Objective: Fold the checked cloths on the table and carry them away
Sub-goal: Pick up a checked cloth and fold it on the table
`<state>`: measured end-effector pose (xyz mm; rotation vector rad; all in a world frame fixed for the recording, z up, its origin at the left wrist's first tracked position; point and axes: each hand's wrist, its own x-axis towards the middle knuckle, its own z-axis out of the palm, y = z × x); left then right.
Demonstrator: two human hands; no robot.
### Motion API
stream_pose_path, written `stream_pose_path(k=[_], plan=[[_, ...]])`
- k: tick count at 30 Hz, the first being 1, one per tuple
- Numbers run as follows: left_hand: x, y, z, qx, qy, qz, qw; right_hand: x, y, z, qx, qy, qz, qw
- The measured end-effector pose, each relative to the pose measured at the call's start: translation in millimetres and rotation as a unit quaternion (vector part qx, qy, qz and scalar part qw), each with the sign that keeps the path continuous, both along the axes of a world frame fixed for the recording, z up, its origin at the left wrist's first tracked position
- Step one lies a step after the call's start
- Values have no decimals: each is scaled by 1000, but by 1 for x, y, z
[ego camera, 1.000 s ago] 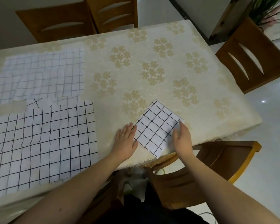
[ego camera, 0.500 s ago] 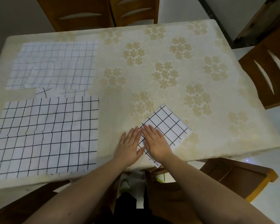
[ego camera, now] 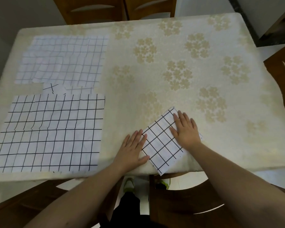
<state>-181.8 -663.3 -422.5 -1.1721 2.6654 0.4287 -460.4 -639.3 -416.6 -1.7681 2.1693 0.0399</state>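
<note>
The folded cloth (ego camera: 161,142) is lying at the near edge of the surface (ego camera: 171,66), with the right hand (ego camera: 185,130) pressing flat on it, fingers spread, the left hand (ego camera: 132,149) lying flat against its left edge, and two unfolded cloths (ego camera: 51,132) lying well left of it.

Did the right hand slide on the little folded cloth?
Yes. The right hand slid across the folded checked cloth, from beside the left hand toward its far-right corner.
</note>
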Motion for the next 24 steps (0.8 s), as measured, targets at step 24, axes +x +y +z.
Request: stream_pose_path(k=[24], plan=[[0, -2, 8, 35, -24, -10, 999, -11, -41, 74, 44, -198, -212, 956]])
